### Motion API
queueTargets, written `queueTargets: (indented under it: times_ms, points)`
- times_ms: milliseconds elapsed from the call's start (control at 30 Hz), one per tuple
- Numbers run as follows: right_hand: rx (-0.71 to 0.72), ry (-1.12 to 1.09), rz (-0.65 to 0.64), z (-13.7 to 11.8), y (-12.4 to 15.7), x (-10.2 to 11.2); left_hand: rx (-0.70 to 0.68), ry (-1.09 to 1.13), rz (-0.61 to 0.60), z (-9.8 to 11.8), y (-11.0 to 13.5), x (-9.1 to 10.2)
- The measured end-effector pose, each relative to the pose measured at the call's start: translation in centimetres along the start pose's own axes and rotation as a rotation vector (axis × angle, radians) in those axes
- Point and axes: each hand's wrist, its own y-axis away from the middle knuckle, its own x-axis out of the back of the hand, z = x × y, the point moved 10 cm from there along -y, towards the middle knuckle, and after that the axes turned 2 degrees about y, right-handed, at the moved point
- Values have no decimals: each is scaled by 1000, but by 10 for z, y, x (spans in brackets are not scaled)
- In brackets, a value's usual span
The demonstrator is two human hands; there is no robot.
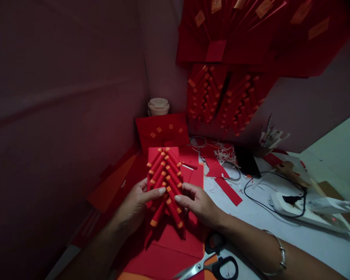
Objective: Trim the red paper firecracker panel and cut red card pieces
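Both hands pinch a paper firecracker ornament by its lower half: the left hand clamps the left edge with its thumb on top, and the right hand presses thumb and fingers against the right edge. The ornament is held tilted above red paper sheets near the table's left edge. Its 2 rows of rolled tubes look light and easily crushed, so the flat backing edges seem the safest hold. Scissors lie at the front edge.

Two hands, one scissors
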Motion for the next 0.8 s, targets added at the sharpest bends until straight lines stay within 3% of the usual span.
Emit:
queueTargets:
  times_ms: [467, 800]
  points:
    - [-34, 149, -53, 13, 3, -2, -73, -20, 80, 14, -2, 17]
    - [-30, 182, -39, 12, 1, -2, -67, -21, 102, 13, -2, 19]
